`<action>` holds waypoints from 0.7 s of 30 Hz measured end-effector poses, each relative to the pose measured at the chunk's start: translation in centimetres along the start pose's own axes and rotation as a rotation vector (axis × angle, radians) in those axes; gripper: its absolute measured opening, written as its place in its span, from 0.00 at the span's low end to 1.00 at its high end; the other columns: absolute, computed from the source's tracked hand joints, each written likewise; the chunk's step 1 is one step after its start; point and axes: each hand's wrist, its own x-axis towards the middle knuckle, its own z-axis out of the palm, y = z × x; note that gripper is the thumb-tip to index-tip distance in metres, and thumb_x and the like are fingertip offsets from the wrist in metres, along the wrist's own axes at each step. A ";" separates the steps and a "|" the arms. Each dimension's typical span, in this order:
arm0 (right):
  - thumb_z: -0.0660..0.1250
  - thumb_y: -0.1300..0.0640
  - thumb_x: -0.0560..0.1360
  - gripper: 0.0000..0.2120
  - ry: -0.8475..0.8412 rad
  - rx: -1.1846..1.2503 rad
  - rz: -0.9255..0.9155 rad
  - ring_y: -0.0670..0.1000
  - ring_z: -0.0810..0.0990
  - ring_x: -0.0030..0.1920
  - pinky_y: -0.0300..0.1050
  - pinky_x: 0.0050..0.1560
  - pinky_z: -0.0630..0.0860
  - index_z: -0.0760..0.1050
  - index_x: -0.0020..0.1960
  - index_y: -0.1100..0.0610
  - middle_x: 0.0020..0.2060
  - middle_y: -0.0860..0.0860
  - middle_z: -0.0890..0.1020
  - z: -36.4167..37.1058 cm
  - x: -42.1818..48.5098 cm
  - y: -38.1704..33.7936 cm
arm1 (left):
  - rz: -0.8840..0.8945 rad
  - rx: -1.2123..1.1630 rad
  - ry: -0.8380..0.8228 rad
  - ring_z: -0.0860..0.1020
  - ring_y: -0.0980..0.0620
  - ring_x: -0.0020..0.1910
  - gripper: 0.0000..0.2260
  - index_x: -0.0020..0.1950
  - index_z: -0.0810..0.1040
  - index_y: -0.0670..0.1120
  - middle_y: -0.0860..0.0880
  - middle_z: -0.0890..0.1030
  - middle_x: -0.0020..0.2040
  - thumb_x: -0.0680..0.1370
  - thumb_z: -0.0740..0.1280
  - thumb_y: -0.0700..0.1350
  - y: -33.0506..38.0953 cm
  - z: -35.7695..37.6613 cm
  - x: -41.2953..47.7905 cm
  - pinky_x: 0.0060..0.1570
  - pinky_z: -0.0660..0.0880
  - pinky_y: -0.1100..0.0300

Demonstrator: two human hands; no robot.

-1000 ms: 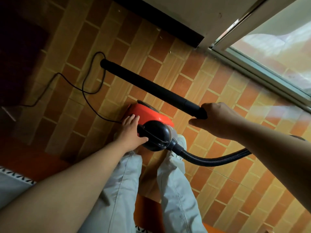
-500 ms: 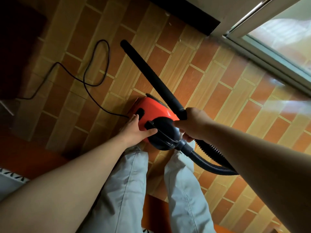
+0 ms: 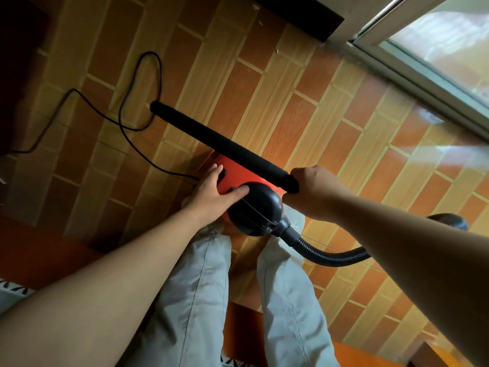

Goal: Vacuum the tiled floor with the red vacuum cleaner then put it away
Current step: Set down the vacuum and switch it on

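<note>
Red vacuum cleaner (image 3: 238, 172) on tiled floor (image 3: 291, 102), both hands engaged.
The body stands on the floor just ahead of the person's grey trouser legs (image 3: 190, 300). The left hand (image 3: 211, 189) lies flat on the red casing, fingers straight, thumb on the black front dome. The right hand (image 3: 315, 184) is clenched round the near end of the black wand (image 3: 219, 141), which crosses above the body and points left. A ribbed hose (image 3: 325, 256) curves rightward from the dome. The power cord (image 3: 127, 125) loops over the tiles at left.
</note>
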 end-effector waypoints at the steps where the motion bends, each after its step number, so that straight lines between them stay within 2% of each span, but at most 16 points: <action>1: 0.68 0.51 0.76 0.06 -0.004 -0.022 -0.030 0.49 0.73 0.31 0.39 0.28 0.65 0.73 0.46 0.52 0.36 0.50 0.75 -0.7 -0.1 0.1 | -0.011 -0.187 0.008 0.60 0.48 0.79 0.44 0.81 0.57 0.56 0.53 0.59 0.81 0.70 0.70 0.70 1.3 -0.2 -0.2 0.76 0.59 0.40; 3: 0.68 0.50 0.76 0.08 -0.009 -0.062 -0.087 0.48 0.74 0.32 0.39 0.29 0.66 0.75 0.50 0.54 0.35 0.50 0.75 -2.2 -0.4 0.4 | -0.035 -0.609 0.033 0.70 0.46 0.73 0.37 0.74 0.68 0.50 0.48 0.72 0.73 0.71 0.72 0.66 4.1 -0.7 -0.5 0.75 0.64 0.43; 5: 0.67 0.48 0.76 0.11 0.041 -0.109 -0.119 0.49 0.75 0.32 0.40 0.29 0.67 0.76 0.53 0.54 0.35 0.49 0.75 -3.9 -0.5 0.4 | -0.021 -0.992 0.010 0.76 0.45 0.68 0.21 0.66 0.75 0.45 0.46 0.79 0.65 0.77 0.72 0.54 6.8 -1.1 -0.6 0.72 0.69 0.47; 6: 0.67 0.46 0.76 0.13 0.086 -0.146 -0.119 0.50 0.75 0.32 0.40 0.30 0.69 0.76 0.55 0.53 0.35 0.49 0.75 -4.7 -0.4 0.5 | 0.005 -1.117 -0.003 0.78 0.45 0.66 0.13 0.63 0.77 0.44 0.44 0.81 0.63 0.80 0.70 0.48 8.0 -1.3 -0.6 0.70 0.72 0.49; 8: 0.67 0.43 0.77 0.17 0.202 -0.244 -0.103 0.51 0.76 0.34 0.43 0.32 0.72 0.73 0.59 0.53 0.37 0.49 0.75 -6.0 -0.4 0.5 | 0.019 -1.242 0.031 0.81 0.44 0.61 0.10 0.60 0.78 0.42 0.42 0.83 0.60 0.80 0.69 0.42 10.1 -1.7 -0.6 0.64 0.77 0.50; 9: 0.67 0.42 0.78 0.19 0.263 -0.303 -0.088 0.52 0.77 0.38 0.45 0.37 0.73 0.71 0.62 0.53 0.41 0.49 0.76 -6.5 -0.4 0.6 | 0.011 -1.273 0.064 0.83 0.44 0.58 0.12 0.61 0.77 0.41 0.41 0.83 0.59 0.80 0.70 0.42 11.0 -1.8 -0.7 0.61 0.80 0.51; 11: 0.68 0.41 0.77 0.25 0.393 -0.409 -0.036 0.56 0.79 0.50 0.53 0.52 0.75 0.68 0.66 0.54 0.51 0.53 0.79 -7.2 -0.4 0.9 | 0.013 -1.294 0.125 0.85 0.45 0.55 0.18 0.64 0.76 0.40 0.40 0.83 0.59 0.77 0.74 0.43 12.8 -1.8 -0.8 0.56 0.82 0.51; 12: 0.69 0.42 0.77 0.26 0.455 -0.444 -0.013 0.58 0.78 0.55 0.57 0.59 0.73 0.68 0.68 0.55 0.56 0.54 0.79 -7.4 -0.2 1.2 | 0.021 -1.295 0.153 0.85 0.45 0.54 0.20 0.65 0.75 0.40 0.41 0.83 0.59 0.76 0.75 0.43 13.5 -1.9 -0.9 0.55 0.82 0.51; 14: 0.70 0.44 0.76 0.28 0.543 -0.453 0.003 0.60 0.77 0.61 0.63 0.67 0.69 0.67 0.69 0.56 0.60 0.56 0.78 -7.6 0.3 1.4 | 0.054 -1.284 0.202 0.86 0.46 0.53 0.22 0.66 0.75 0.41 0.41 0.84 0.59 0.75 0.76 0.43 14.6 -2.1 -1.1 0.53 0.83 0.51; 17: 0.70 0.45 0.76 0.29 0.585 -0.388 -0.084 0.60 0.77 0.62 0.63 0.69 0.69 0.66 0.70 0.57 0.61 0.57 0.78 -7.6 1.5 0.7 | 0.117 -1.226 0.222 0.85 0.46 0.54 0.23 0.66 0.74 0.41 0.42 0.84 0.59 0.75 0.77 0.43 15.3 -2.4 -1.0 0.51 0.83 0.52; 21: 0.65 0.44 0.79 0.21 0.600 -0.217 -0.201 0.59 0.77 0.57 0.56 0.61 0.73 0.70 0.65 0.56 0.57 0.56 0.78 -7.5 3.5 -1.0 | 0.189 -1.025 0.160 0.85 0.44 0.54 0.19 0.67 0.75 0.39 0.41 0.84 0.57 0.78 0.72 0.43 14.1 -2.5 -1.2 0.53 0.82 0.52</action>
